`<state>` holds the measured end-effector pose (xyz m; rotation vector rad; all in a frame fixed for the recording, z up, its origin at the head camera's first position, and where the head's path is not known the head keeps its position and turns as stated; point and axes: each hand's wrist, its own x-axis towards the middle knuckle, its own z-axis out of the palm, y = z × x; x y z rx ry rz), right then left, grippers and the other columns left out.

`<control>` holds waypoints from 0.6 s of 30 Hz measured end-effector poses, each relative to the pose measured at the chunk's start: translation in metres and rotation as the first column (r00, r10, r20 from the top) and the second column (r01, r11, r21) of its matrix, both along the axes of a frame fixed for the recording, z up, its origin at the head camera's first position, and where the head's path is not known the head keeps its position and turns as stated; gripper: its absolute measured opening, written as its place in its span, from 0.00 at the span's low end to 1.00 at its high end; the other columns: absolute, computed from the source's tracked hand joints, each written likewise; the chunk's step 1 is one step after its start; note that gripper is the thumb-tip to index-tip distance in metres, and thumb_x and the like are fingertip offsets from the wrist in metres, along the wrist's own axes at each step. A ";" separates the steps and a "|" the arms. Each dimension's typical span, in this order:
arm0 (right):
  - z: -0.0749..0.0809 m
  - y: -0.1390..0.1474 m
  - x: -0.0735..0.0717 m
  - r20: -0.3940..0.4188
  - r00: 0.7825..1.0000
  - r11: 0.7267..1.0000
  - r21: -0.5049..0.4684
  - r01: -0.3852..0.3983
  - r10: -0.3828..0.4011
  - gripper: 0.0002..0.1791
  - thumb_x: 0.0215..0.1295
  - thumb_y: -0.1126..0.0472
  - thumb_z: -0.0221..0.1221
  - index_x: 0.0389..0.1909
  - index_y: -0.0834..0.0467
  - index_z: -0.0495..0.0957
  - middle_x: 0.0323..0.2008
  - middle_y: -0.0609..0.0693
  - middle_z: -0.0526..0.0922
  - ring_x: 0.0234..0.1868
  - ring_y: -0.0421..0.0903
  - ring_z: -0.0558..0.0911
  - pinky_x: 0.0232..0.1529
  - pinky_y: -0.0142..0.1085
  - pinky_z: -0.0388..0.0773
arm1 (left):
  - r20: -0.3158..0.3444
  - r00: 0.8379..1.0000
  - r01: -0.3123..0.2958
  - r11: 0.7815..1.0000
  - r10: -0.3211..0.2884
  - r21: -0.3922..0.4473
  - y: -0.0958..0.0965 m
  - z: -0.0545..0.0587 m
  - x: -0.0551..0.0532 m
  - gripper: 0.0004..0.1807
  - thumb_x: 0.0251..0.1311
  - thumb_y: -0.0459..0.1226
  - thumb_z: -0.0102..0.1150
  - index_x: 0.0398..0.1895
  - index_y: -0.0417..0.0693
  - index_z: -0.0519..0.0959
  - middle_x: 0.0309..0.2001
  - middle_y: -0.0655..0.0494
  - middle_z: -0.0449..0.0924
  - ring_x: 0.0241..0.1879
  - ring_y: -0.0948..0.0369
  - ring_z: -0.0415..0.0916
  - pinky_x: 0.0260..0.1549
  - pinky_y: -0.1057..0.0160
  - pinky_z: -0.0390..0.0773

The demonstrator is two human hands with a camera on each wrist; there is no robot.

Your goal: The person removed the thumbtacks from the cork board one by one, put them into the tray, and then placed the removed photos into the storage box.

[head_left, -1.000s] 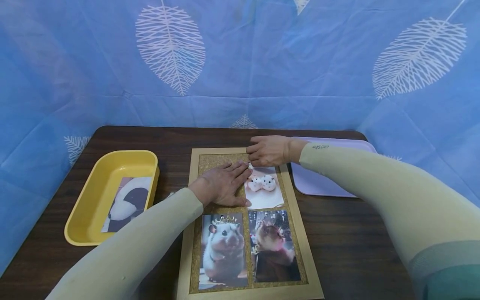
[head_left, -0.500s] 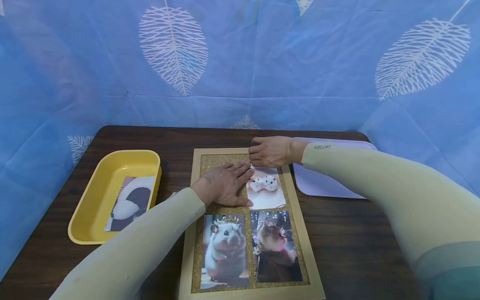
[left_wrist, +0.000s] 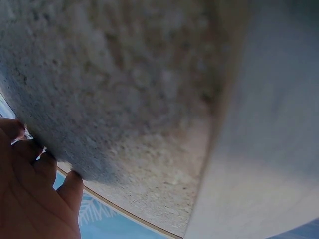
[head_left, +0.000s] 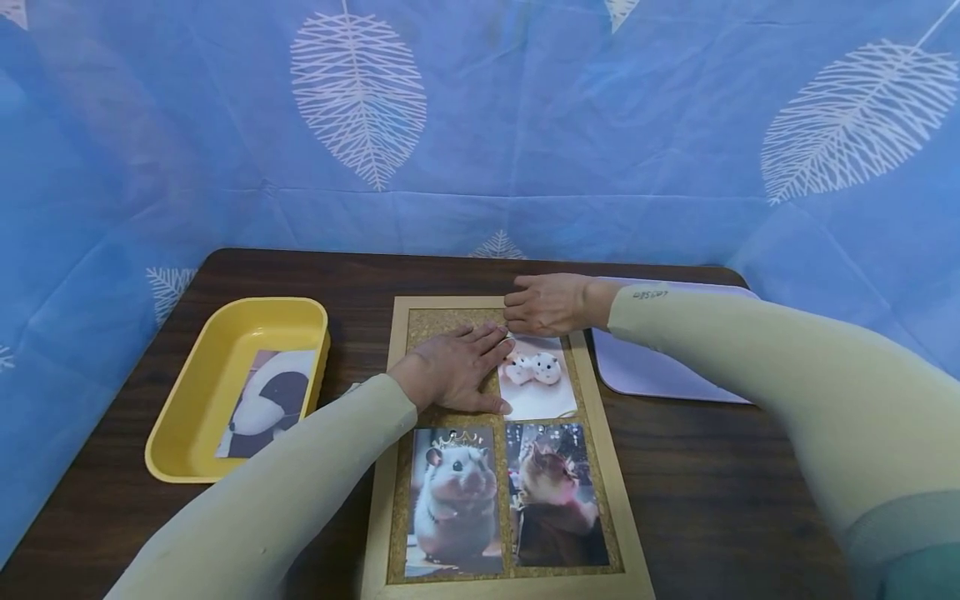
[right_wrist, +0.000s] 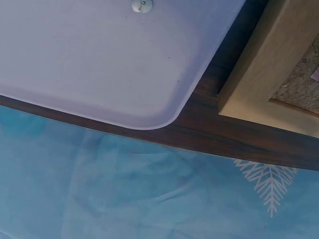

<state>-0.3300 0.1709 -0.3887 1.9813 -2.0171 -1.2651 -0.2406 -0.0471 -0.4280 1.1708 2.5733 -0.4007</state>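
A wood-framed corkboard (head_left: 446,318) lies on the table. My left hand (head_left: 461,371) is spread flat on it, fingertips and thumb on the left edge of a photo (head_left: 538,396) of two small white animals. In the left wrist view the left fingers (left_wrist: 70,191) extend over the cork. At that photo's top edge is my right hand (head_left: 547,304), its fingers curled downward; whatever lies between the fingertips is hidden. Below, side by side, are a crowned hamster photo (head_left: 455,508) and a darker animal photo (head_left: 558,508), each with a small pin-like dot near its top.
At left stands a yellow tray (head_left: 183,417) holding a photo (head_left: 270,404) of a pale and dark shape. A lilac tray (head_left: 652,375) sits right of the board, partly under the right sleeve; a push pin (right_wrist: 142,5) lies in it. Blue cloth (head_left: 570,125) hangs behind the table.
The whole scene has shifted slightly right in the head view. Both hands keep their places on the board and photo.
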 end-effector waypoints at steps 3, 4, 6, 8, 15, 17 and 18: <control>0.000 -0.001 0.000 0.009 1.000 1.000 -0.014 0.002 -0.002 0.18 0.86 0.50 0.46 0.62 0.53 0.78 0.61 0.51 0.81 0.61 0.51 0.77 0.61 0.52 0.74 | -0.003 1.000 0.000 1.000 0.000 -0.008 0.000 0.000 0.000 0.57 0.66 0.80 0.29 0.88 0.58 0.36 0.88 0.56 0.34 0.86 0.57 0.34 0.84 0.52 0.45; 0.000 -0.001 0.000 0.015 1.000 1.000 -0.021 0.004 -0.004 0.18 0.86 0.50 0.46 0.61 0.53 0.78 0.60 0.51 0.82 0.60 0.51 0.77 0.61 0.52 0.74 | -0.003 1.000 -0.001 1.000 0.001 -0.009 0.000 0.000 0.000 0.57 0.66 0.80 0.29 0.88 0.58 0.36 0.88 0.56 0.34 0.86 0.57 0.34 0.84 0.52 0.45; -0.001 -0.001 0.000 0.030 1.000 0.999 -0.042 0.011 -0.009 0.17 0.85 0.50 0.47 0.61 0.53 0.78 0.60 0.51 0.82 0.61 0.51 0.77 0.62 0.52 0.74 | -0.004 1.000 -0.001 1.000 0.000 -0.010 0.000 0.000 0.000 0.58 0.66 0.80 0.29 0.88 0.58 0.37 0.88 0.56 0.34 0.86 0.57 0.34 0.84 0.52 0.45; -0.002 -0.003 -0.001 0.034 0.999 0.999 -0.051 0.009 -0.008 0.17 0.85 0.50 0.47 0.60 0.52 0.78 0.58 0.51 0.82 0.61 0.51 0.77 0.64 0.53 0.74 | -0.004 1.000 -0.006 1.000 0.006 -0.007 0.000 0.000 0.000 0.58 0.65 0.80 0.29 0.88 0.58 0.37 0.88 0.55 0.34 0.86 0.57 0.34 0.84 0.52 0.45; -0.006 -0.005 -0.004 0.043 0.999 0.998 -0.055 0.010 -0.008 0.19 0.83 0.45 0.52 0.62 0.51 0.77 0.58 0.49 0.82 0.62 0.50 0.77 0.62 0.52 0.75 | -0.006 1.000 -0.019 1.000 0.019 -0.014 0.000 0.000 0.000 0.58 0.64 0.81 0.29 0.88 0.60 0.36 0.88 0.57 0.34 0.86 0.58 0.33 0.84 0.53 0.44; -0.006 -0.004 -0.005 0.048 0.999 0.998 -0.064 -0.002 0.005 0.20 0.81 0.44 0.54 0.62 0.51 0.77 0.58 0.49 0.82 0.61 0.50 0.77 0.61 0.52 0.75 | -0.006 1.000 -0.020 1.000 0.020 -0.016 -0.001 -0.001 -0.001 0.59 0.63 0.82 0.28 0.88 0.60 0.36 0.87 0.57 0.34 0.86 0.58 0.33 0.84 0.53 0.45; -0.006 -0.003 -0.006 0.049 0.999 0.997 -0.072 -0.016 0.020 0.20 0.81 0.43 0.55 0.62 0.51 0.78 0.58 0.49 0.82 0.61 0.50 0.77 0.61 0.51 0.75 | -0.006 1.000 -0.022 1.000 0.021 -0.014 -0.001 -0.001 -0.001 0.59 0.63 0.82 0.28 0.88 0.60 0.36 0.87 0.57 0.34 0.86 0.58 0.33 0.84 0.53 0.45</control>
